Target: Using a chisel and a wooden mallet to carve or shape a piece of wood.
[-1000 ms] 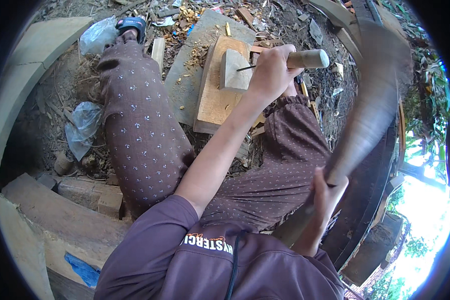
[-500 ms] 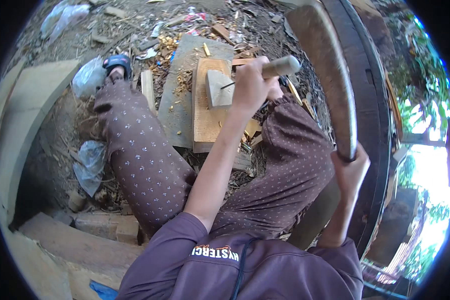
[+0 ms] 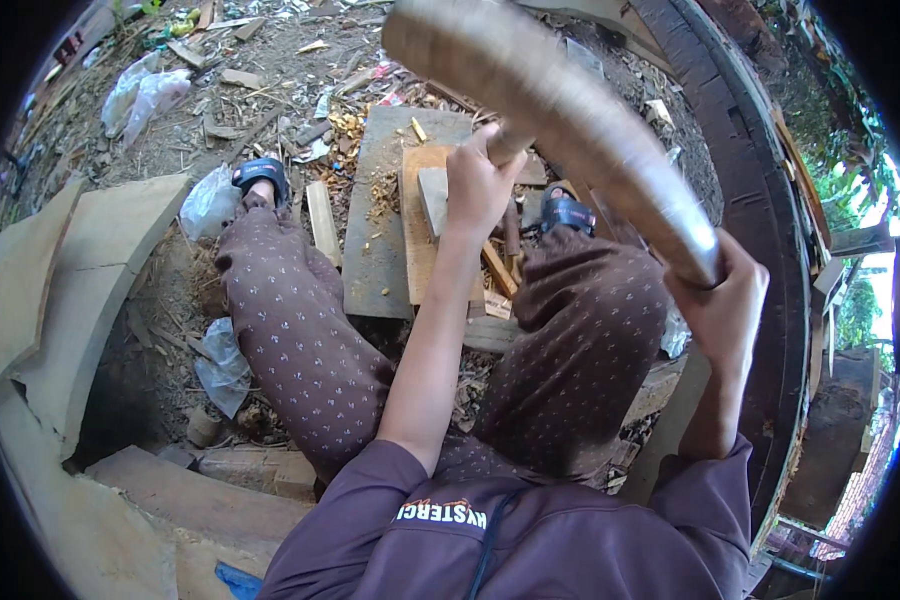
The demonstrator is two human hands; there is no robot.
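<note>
My left hand [image 3: 480, 185] grips a chisel by its round wooden handle [image 3: 510, 142] above a pale wooden block [image 3: 432, 200]. The chisel's blade is hidden behind that hand. The block lies on a tan board [image 3: 420, 275] over a grey slab [image 3: 370, 300] between my legs. In my right hand [image 3: 720, 305] is the narrow end of a long, thick wooden club [image 3: 570, 110], blurred by motion, angled up and leftward over the chisel handle; whether the two touch I cannot tell.
Curved pale boards [image 3: 90, 240] lean at the left. A dark curved beam [image 3: 755, 250] runs along the right. Plastic bags [image 3: 210, 200], wood offcuts [image 3: 325, 225] and shavings lie on the littered ground around my sandalled feet. Greenery shows beyond the beam.
The club has swung leftward from upright at the right to a slant over my left hand. My right hand has shifted rightward in the picture, and the view takes in more ground ahead.
</note>
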